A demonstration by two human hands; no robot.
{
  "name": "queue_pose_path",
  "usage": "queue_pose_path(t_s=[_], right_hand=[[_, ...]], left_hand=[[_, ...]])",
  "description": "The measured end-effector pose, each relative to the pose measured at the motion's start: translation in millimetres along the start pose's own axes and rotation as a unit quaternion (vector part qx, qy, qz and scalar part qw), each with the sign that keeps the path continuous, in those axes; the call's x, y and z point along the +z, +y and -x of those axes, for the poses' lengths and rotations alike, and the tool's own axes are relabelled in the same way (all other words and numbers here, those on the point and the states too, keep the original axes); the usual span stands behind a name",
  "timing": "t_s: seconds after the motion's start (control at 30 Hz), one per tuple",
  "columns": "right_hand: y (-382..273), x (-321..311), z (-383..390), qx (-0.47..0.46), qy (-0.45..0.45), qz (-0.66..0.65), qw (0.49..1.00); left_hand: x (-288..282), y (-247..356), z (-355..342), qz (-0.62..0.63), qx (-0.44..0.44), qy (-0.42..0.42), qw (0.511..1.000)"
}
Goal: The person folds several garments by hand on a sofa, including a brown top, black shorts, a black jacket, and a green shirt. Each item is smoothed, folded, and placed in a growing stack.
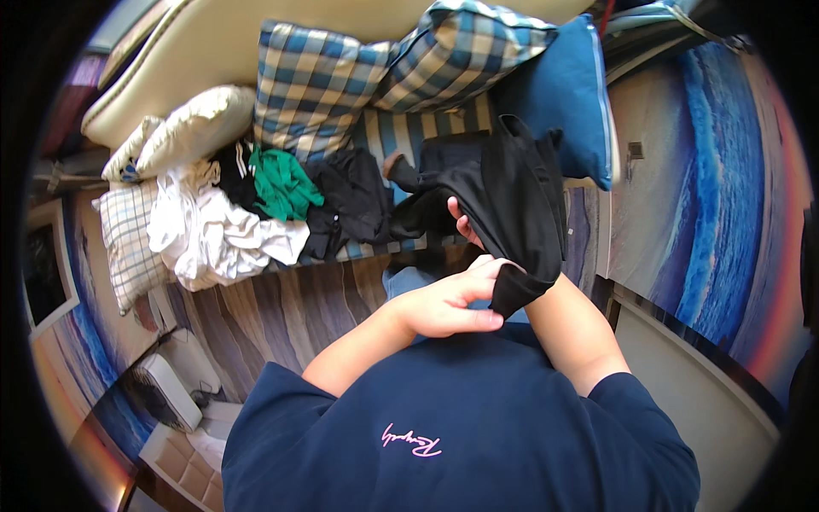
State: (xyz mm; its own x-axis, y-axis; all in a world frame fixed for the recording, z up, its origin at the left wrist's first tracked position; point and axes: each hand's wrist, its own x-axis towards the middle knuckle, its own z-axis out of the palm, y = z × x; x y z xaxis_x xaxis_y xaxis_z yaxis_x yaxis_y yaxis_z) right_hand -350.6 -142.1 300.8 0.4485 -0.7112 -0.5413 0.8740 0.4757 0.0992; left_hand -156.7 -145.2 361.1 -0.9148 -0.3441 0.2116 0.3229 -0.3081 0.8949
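The black cloth (525, 205) is up in front of the person, near the right end of a striped seat (375, 136). It hangs in long folds over the right hand (463, 224), and only some fingertips of that hand peek out at its left side. The cloth hides the rest, so I cannot tell how tight the right hand holds. The left hand (461, 299) is partly closed, with its thumb and fingers near each other at the low edge of the cloth, and it seems to pinch that edge.

Left of the black cloth, on the seat, are some dark clothes (354, 205). I cannot tell just where the cloth ends and they begin. Next to them is a green shirt (283, 183), then a black top (239, 175) with white stripes, and a big heap of white clothes (217, 230).

Two checked pillows (320, 81) stand at the back of the seat. A blue pillow (554, 94) leans on the right, just behind the black cloth. A white pillow (196, 128) is on the left, and a pale checked pillow (128, 243) is just below it. The floor (256, 324) has wavy stripes.
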Motion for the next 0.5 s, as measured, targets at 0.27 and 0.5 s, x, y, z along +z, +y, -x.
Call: queue_pose_path(t_s=[0.27,0.5], right_hand=[[-85,88,74,-0.201,-0.015,0.196,0.96],[-150,87,143,-0.172,0.033,0.444,0.879]], left_hand=[[17,3,-108,0.108,-0.116,0.365,0.917],[-21,-13,-219,0.537,-0.055,0.364,0.759]])
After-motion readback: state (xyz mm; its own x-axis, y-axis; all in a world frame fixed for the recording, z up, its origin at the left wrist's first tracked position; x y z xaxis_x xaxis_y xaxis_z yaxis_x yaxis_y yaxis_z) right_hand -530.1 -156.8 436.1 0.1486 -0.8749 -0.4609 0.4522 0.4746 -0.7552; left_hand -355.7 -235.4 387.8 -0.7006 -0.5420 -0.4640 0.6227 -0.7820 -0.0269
